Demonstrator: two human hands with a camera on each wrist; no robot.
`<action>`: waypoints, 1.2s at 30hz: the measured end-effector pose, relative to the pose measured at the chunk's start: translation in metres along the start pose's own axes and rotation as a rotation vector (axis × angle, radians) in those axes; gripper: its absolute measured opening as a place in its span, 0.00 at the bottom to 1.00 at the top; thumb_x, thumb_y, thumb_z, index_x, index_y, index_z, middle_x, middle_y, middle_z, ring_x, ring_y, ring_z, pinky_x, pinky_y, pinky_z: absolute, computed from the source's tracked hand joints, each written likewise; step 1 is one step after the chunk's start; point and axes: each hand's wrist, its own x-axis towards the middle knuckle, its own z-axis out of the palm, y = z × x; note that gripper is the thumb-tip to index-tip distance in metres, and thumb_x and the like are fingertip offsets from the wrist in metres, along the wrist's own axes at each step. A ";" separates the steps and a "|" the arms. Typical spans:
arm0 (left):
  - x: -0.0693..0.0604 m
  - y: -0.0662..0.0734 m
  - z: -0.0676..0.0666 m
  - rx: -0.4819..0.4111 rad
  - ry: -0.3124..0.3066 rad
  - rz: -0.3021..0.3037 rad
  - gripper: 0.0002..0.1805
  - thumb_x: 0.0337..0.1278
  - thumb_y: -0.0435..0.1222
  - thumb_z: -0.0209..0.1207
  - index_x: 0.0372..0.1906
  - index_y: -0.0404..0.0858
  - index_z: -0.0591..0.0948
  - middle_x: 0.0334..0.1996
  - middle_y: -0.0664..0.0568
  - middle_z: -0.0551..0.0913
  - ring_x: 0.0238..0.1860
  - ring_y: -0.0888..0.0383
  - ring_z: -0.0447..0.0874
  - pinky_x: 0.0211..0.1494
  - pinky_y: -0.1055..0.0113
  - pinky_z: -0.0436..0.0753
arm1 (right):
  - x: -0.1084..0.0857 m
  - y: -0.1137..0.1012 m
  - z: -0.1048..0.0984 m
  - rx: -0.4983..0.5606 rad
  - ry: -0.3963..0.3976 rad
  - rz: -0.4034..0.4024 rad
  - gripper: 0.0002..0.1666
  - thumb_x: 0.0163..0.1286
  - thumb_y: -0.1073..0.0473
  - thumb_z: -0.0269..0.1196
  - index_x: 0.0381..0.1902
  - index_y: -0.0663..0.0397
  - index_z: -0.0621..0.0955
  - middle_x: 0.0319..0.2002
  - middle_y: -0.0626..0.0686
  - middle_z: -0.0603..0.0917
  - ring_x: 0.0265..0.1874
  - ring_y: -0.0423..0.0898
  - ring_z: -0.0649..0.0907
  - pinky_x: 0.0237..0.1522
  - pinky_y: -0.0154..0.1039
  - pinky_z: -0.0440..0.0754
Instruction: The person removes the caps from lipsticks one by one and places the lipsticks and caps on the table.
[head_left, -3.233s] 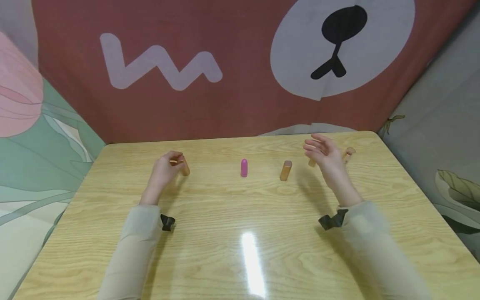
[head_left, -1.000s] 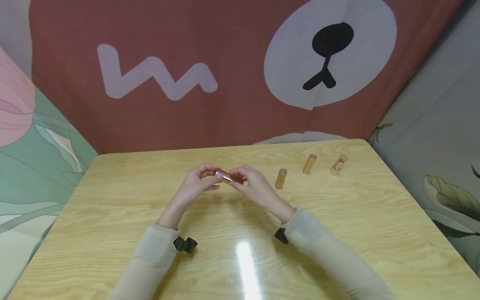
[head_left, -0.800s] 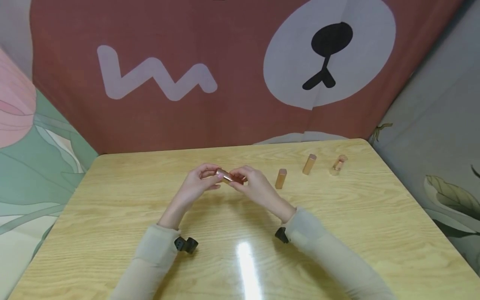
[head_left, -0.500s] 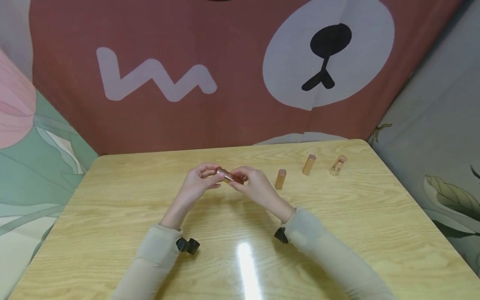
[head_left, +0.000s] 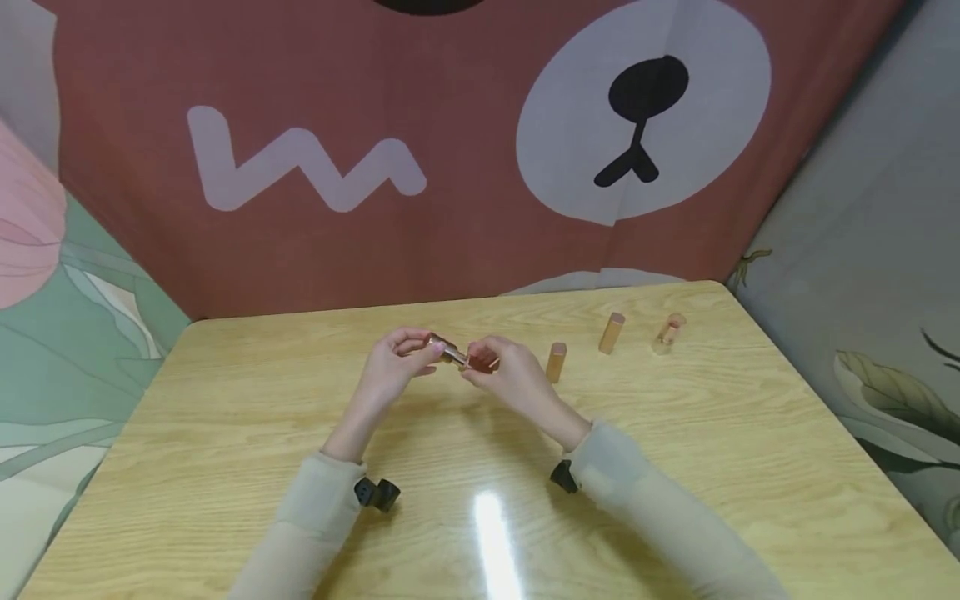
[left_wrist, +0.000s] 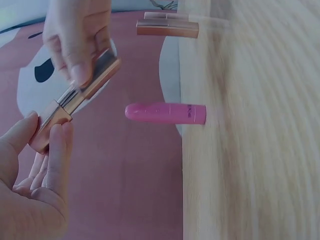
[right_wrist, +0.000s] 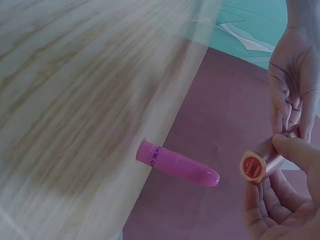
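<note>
Left grip (head_left: 392, 364), right grip (head_left: 514, 379), part-open copper lipstick (head_left: 452, 353) pinched between them

Three copper lipsticks (head_left: 452, 353) (head_left: 556, 362) (head_left: 611, 333), one clear tube (head_left: 668, 334), one pink tube (left_wrist: 165, 113).

I can see both forearms (head_left: 300, 525) slant inward, left hand (head_left: 392, 367) and right hand (head_left: 517, 383) close together, each pinching between thumb (left_wrist: 22, 131) and curled fingers (left_wrist: 58, 150)
</note>
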 end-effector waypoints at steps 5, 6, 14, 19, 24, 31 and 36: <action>0.000 -0.001 -0.007 -0.012 0.027 -0.002 0.20 0.60 0.36 0.62 0.54 0.31 0.73 0.44 0.51 0.81 0.37 0.68 0.84 0.47 0.68 0.85 | -0.003 0.006 0.002 0.022 -0.022 0.028 0.11 0.58 0.61 0.70 0.36 0.58 0.81 0.34 0.54 0.87 0.32 0.44 0.84 0.35 0.30 0.82; 0.000 -0.002 -0.008 -0.015 0.032 -0.004 0.20 0.60 0.36 0.62 0.54 0.31 0.73 0.44 0.52 0.81 0.37 0.69 0.83 0.46 0.70 0.85 | -0.004 0.008 0.002 0.029 -0.031 0.040 0.11 0.58 0.61 0.70 0.36 0.58 0.81 0.34 0.54 0.86 0.32 0.44 0.84 0.34 0.30 0.82; 0.001 -0.005 -0.016 -0.008 0.043 -0.009 0.22 0.61 0.38 0.61 0.57 0.35 0.73 0.44 0.55 0.80 0.40 0.69 0.82 0.46 0.70 0.85 | -0.005 0.018 0.004 0.089 -0.027 0.061 0.12 0.60 0.61 0.68 0.40 0.59 0.80 0.34 0.55 0.86 0.33 0.44 0.83 0.37 0.31 0.82; 0.004 -0.005 -0.018 0.013 0.053 -0.008 0.22 0.61 0.40 0.61 0.58 0.37 0.73 0.47 0.53 0.80 0.40 0.70 0.82 0.51 0.63 0.84 | -0.004 0.019 0.000 0.150 -0.014 0.045 0.18 0.60 0.61 0.68 0.47 0.60 0.79 0.36 0.57 0.86 0.36 0.48 0.84 0.40 0.36 0.84; 0.006 -0.003 -0.019 0.048 0.072 0.007 0.22 0.61 0.39 0.61 0.59 0.38 0.74 0.51 0.50 0.78 0.44 0.70 0.80 0.48 0.69 0.84 | -0.001 0.018 -0.005 0.212 0.002 0.057 0.21 0.59 0.61 0.69 0.50 0.60 0.79 0.38 0.59 0.86 0.39 0.52 0.85 0.42 0.41 0.84; 0.003 -0.002 -0.020 0.105 0.052 0.052 0.23 0.61 0.38 0.61 0.61 0.39 0.75 0.55 0.46 0.77 0.47 0.67 0.79 0.47 0.75 0.81 | 0.001 0.018 -0.011 0.290 0.015 0.085 0.21 0.61 0.66 0.66 0.53 0.63 0.77 0.42 0.63 0.84 0.42 0.55 0.84 0.44 0.42 0.84; 0.002 -0.003 -0.023 0.159 0.044 0.033 0.25 0.60 0.41 0.62 0.62 0.43 0.73 0.57 0.47 0.77 0.54 0.56 0.79 0.54 0.69 0.81 | 0.003 0.021 -0.013 0.330 0.008 0.097 0.23 0.62 0.66 0.65 0.55 0.65 0.75 0.44 0.64 0.82 0.44 0.55 0.83 0.47 0.42 0.84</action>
